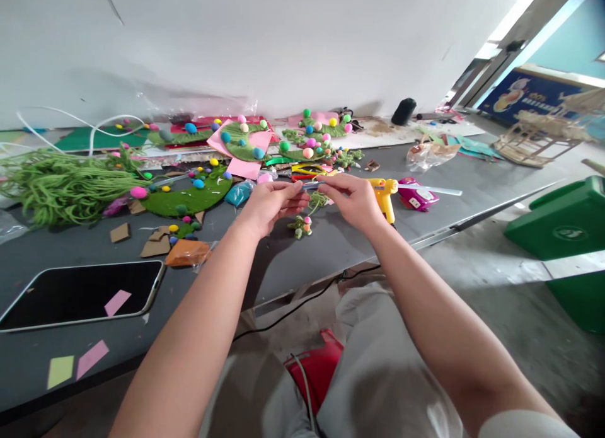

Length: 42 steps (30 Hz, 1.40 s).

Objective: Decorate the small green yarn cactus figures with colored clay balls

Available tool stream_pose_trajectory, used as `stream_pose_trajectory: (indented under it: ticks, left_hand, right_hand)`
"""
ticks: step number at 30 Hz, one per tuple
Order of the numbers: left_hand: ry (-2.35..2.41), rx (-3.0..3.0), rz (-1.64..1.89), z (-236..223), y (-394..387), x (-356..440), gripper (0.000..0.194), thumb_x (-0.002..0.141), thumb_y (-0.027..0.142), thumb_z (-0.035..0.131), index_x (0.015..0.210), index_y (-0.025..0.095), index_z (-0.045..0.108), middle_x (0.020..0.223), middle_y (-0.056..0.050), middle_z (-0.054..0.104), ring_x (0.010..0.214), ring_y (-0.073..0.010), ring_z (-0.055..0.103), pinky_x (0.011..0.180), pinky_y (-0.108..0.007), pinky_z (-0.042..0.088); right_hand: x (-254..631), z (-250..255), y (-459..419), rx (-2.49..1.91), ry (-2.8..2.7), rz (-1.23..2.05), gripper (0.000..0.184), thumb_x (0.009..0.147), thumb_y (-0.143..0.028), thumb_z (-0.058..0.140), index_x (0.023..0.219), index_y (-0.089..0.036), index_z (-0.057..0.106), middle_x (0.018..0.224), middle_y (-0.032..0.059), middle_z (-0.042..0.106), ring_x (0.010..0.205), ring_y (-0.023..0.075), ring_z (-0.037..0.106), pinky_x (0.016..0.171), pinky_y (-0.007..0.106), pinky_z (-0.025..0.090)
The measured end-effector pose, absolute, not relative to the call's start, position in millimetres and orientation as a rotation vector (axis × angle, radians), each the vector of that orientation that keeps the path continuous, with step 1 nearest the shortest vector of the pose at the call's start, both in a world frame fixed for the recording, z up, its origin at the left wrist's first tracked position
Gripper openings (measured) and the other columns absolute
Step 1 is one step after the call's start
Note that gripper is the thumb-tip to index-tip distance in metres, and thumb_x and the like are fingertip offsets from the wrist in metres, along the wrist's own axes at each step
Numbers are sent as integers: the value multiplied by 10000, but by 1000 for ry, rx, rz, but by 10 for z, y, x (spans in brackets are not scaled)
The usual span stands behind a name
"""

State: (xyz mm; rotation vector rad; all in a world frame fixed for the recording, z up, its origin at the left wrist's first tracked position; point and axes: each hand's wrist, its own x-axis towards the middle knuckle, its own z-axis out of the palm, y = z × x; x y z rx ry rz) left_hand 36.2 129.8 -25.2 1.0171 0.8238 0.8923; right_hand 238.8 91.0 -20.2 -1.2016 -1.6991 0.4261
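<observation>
My left hand [276,205] and my right hand [350,198] meet over the grey table, both with fingers pinched. Between their fingertips runs a thin grey-blue piece [309,186], mostly covered, whose kind I cannot make out. Under the hands lies a small green yarn sprig with pompoms [300,226]. Just beyond my right hand is a yellow glue gun [385,197], with a long clear glue stick [435,189] reaching out to the right. A green felt shape with pompoms [189,197] lies left of my left hand.
Green yarn [66,186] heaps up at the far left. A phone [85,293] lies at the near left, with an orange packet [189,253] beyond it. Yellow-handled pliers [309,169] and pompom-covered green letters [243,145] fill the back. A purple packet [418,195] sits right; green bins [562,217] stand beyond the edge.
</observation>
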Motion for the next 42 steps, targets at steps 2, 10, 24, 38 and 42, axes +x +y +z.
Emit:
stream_pose_trajectory:
  ticks: [2,10,24,38,42]
  left_hand:
    - [795,1002,898,-252,1302,371,233,882,356,789,863,124,778,886,-113,808,794,-171,773,757,-265,634]
    - [682,1068,758,-276,1255,412,303,898,421,774,963,125,786,995,-134,809,898,-188,782,837,-280,627]
    - [857,1193,831,-306,1284,386,381,785,517,852,841,147,781,813,-89,797,711,-170,754,741,-299,630]
    - [688,1082,722,-288,1229,429,293,884,423,790,947,138,788,930,-124,803,844,-202,777,787,-311,634]
    - [741,1094,771,-296,1235,423,231,863,346,815,918,123,795,939,-131,795,801,-184,759,733,-297,628]
  right_hand:
    - [2401,-196,903,-1246,-1599,461,308,884,-325,762,1170,-218,805,1001,56,807,881,200,710,826,368,562]
    - [2363,-253,913,-1200,-1744,424,272,863,-235,762,1129,-230,817,980,34,748,782,147,624,708,305,508]
    - [2369,-235,948,-1213,-1679,274,130,916,-295,729,819,-217,765,790,9,695,732,151,586,683,314,465]
    - [2285,-326,952,-1289,-1609,460,198,900,-389,720,867,-206,789,818,27,758,735,164,640,690,318,496]
    - [2308,-295,952,-1291,-1546,454,246,895,-422,724,835,-189,776,777,21,751,691,151,626,653,306,481]
